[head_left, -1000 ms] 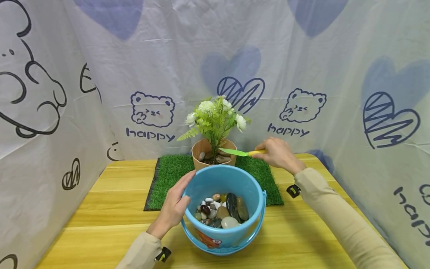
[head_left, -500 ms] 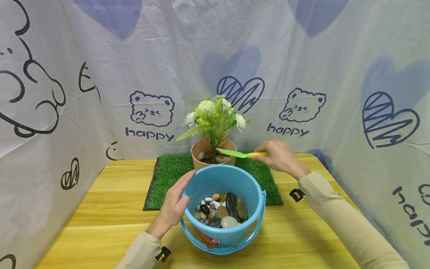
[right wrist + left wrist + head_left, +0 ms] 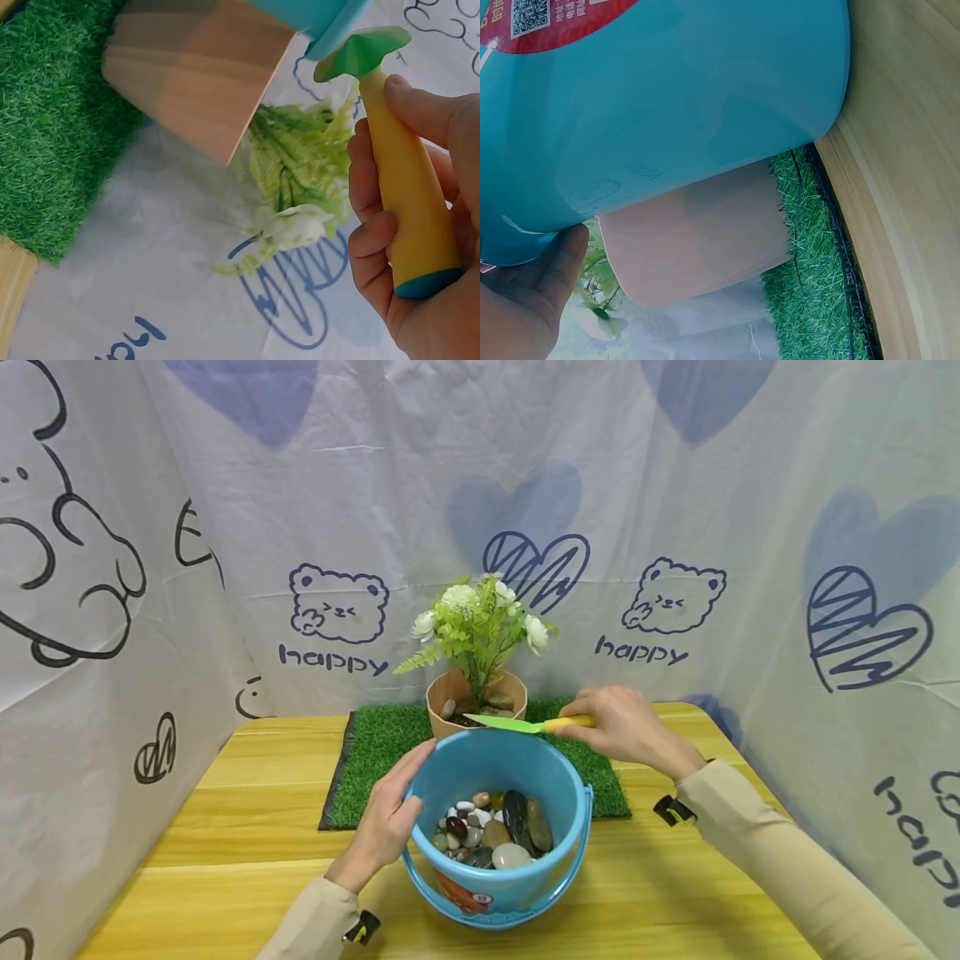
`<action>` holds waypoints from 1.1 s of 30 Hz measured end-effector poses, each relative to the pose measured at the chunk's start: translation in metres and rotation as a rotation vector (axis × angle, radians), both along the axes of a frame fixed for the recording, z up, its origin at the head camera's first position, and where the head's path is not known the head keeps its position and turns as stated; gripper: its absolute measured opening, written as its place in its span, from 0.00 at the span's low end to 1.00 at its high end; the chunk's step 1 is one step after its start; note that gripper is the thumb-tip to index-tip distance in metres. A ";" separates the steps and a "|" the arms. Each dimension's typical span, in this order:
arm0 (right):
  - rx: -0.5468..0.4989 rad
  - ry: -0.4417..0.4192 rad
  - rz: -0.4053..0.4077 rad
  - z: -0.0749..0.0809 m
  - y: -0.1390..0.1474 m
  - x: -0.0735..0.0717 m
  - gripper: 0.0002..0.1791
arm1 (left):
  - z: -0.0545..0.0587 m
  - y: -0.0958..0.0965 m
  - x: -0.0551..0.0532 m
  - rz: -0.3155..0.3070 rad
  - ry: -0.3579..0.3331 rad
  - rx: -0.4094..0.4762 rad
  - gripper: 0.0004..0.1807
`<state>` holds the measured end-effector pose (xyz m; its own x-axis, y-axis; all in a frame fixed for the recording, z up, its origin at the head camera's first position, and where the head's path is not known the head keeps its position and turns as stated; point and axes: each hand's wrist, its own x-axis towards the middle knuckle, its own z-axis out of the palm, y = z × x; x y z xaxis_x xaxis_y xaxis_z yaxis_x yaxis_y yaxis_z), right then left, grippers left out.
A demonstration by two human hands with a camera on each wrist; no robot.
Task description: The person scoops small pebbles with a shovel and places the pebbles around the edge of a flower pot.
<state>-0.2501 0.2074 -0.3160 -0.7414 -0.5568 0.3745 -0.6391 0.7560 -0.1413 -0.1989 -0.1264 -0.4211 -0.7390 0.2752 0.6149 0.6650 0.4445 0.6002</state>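
Note:
A blue bucket stands on the table, with several pebbles of mixed sizes at its bottom. My left hand holds the bucket's left rim, thumb on the rim and fingers along the outer wall. In the right wrist view, my right hand grips the yellow handle of a small garden trowel. The trowel's green blade points left, just over the bucket's far rim, and no stone shows on it. Behind the bucket sits a tan flowerpot with white flowers, green leaves and several stones inside.
Pot and bucket adjoin a green artificial-grass mat on the wooden table. Printed cloth hangs behind and along both sides. The bucket's handle hangs down at the front.
My right hand has drawn the trowel back from the flowerpot toward the bucket's far rim, moving slightly down in the view. My left hand stays on the bucket.

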 end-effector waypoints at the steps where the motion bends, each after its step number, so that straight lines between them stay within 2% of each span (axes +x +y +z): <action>1: 0.006 0.004 0.016 0.001 -0.001 0.002 0.14 | 0.000 0.000 0.000 0.000 0.000 -0.001 0.39; 9: 0.077 0.010 0.149 -0.001 -0.010 0.015 0.12 | -0.001 0.000 0.000 0.001 0.004 -0.003 0.38; 16: 0.154 -0.002 0.189 -0.002 -0.018 0.023 0.12 | -0.001 0.000 0.001 -0.002 0.000 0.003 0.38; 21: 0.199 -0.086 0.229 0.005 -0.020 0.026 0.12 | 0.000 0.001 0.000 -0.007 -0.004 0.005 0.39; 28: 0.259 -0.251 0.340 0.026 -0.021 0.027 0.07 | 0.000 0.001 -0.001 -0.006 -0.010 0.001 0.38; 33: 0.328 -0.368 0.376 0.040 -0.026 0.025 0.05 | 0.001 0.001 0.000 0.007 -0.020 0.000 0.40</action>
<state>-0.2256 0.1811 -0.2764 -0.5198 -0.8480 -0.1037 -0.8238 0.5297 -0.2019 -0.1985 -0.1252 -0.4205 -0.7529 0.2699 0.6002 0.6499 0.4489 0.6133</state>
